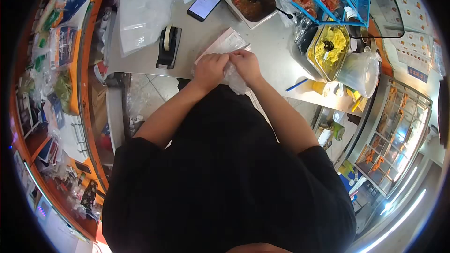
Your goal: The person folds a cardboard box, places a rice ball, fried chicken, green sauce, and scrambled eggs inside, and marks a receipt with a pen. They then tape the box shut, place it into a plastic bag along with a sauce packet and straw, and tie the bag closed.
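At the front edge of the metal counter, my left hand (211, 69) and my right hand (245, 65) meet with their fingers closed on a clear plastic bag (236, 80). The bag hangs crumpled below and between them, over the counter's edge. Just behind the fingers lies a pad of printed paper (229, 41), partly covered by the hands. Left of my left hand stands a black tape dispenser (168, 49) with a roll of tape in it.
A phone (207, 2) with a lit screen lies near a metal pan of reddish sauce (253, 4). Further right are a tray of yellow food (329, 49), a blue basket (323, 16) and a plastic tub (361, 72). White plastic bags (143, 18) are stacked at left.
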